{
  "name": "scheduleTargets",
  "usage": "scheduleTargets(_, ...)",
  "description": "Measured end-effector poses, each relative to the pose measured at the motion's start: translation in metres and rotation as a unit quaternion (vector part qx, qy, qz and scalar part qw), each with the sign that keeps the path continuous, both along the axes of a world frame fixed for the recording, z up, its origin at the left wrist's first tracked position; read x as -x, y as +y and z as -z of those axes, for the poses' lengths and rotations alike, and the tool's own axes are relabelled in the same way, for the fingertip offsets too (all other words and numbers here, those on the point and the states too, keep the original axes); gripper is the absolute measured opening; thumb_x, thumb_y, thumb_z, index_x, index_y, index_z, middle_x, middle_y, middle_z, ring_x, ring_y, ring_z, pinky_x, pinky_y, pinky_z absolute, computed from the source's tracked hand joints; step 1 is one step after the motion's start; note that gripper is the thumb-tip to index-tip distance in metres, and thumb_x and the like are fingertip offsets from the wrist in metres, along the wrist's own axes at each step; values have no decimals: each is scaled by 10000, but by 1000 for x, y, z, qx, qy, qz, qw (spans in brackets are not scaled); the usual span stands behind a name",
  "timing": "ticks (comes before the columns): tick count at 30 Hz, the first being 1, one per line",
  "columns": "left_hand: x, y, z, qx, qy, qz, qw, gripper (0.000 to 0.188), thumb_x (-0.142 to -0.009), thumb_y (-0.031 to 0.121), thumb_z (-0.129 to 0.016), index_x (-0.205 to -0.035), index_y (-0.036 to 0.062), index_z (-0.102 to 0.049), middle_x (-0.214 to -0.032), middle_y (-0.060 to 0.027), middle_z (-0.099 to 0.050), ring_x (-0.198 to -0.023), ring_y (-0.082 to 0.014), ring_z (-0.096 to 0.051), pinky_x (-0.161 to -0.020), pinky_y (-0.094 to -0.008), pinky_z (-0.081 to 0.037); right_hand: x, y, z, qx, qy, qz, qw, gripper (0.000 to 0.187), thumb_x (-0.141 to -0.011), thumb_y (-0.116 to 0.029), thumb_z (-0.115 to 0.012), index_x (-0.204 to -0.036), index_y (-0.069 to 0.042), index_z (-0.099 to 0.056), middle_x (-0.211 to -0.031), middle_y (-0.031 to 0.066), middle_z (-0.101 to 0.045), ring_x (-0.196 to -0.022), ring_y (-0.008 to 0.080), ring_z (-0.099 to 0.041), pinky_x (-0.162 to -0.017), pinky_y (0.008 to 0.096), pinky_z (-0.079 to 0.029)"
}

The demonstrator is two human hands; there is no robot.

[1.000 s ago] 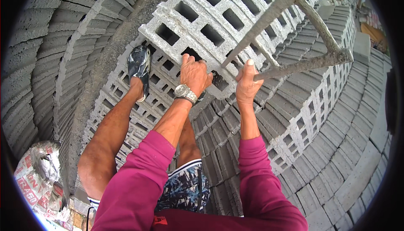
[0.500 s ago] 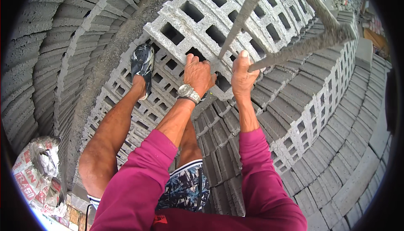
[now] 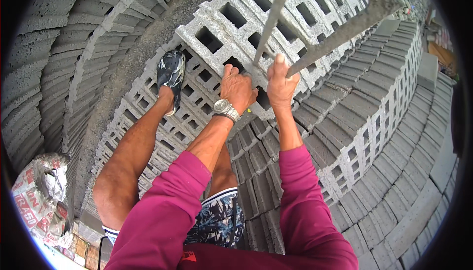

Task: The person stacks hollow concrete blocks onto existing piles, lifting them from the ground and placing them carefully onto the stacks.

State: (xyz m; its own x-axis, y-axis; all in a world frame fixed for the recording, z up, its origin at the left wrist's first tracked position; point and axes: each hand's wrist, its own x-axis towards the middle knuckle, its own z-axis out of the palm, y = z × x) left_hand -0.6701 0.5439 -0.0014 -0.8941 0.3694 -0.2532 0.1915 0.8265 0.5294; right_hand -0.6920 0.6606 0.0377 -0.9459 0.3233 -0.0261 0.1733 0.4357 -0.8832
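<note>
A row of hollow concrete blocks (image 3: 212,41) stands with its cavities facing up, on top of more blocks. My left hand (image 3: 237,90), with a steel watch on its wrist, is closed on the near end of this row, fingers curled over a cavity's edge. To its right, my right hand (image 3: 282,85) is closed with the thumb up at the lower end of a rough grey metal frame (image 3: 345,33). The frame's bars and short crosspiece rise over the row toward the top. The undersides of both hands are hidden.
My shod foot (image 3: 171,70) rests on lower hollow blocks (image 3: 162,117). Tall block stacks (image 3: 49,68) line the left, and more stacked blocks (image 3: 340,127) stand at the right. Gravel (image 3: 111,93) runs between stacks. A crumpled cement sack (image 3: 39,201) lies at lower left.
My right hand and the metal frame have shifted slightly left against the blocks, the frame's upper corner moving up and left. The left hand stays at the same block end.
</note>
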Motion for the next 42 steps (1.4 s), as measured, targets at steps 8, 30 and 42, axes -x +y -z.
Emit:
scheduleTargets(8, -2, -10, 5, 16, -13, -16, 1000, 375, -689, 338, -821, -757, -17, -720, -729, -146, -693, -873, -269, -616, -1044, -389, -346, 4, -2, -21, 200, -36, 73, 976, 451, -996, -363, -566, -650, -78, -515, -570, -26, -439, -525, 74, -393, -485, 269, -301)
scheduleTargets(30, -5, -17, 11, 3, -9, -12, 1000, 368, -719, 355, -784, -777, 1, -702, -744, -168, -695, -897, -290, -617, -1079, -425, -329, 56, -57, -91, 169, 94, 13, 981, 485, -1043, -367, -473, -637, -142, -331, -505, -27, -304, -432, 97, -290, -419, 309, -254)
scheduleTargets(42, -64, -62, 15, -42, 11, -96, 994, 312, -618, 269, -802, -663, -13, -677, -715, -174, -675, -877, -298, -612, -1088, -437, -336, 11, -22, -10, 142, -47, 95, 984, 485, -1018, -368, -592, -612, -125, -487, -562, -76, -401, -533, 51, -341, -481, 277, -252)
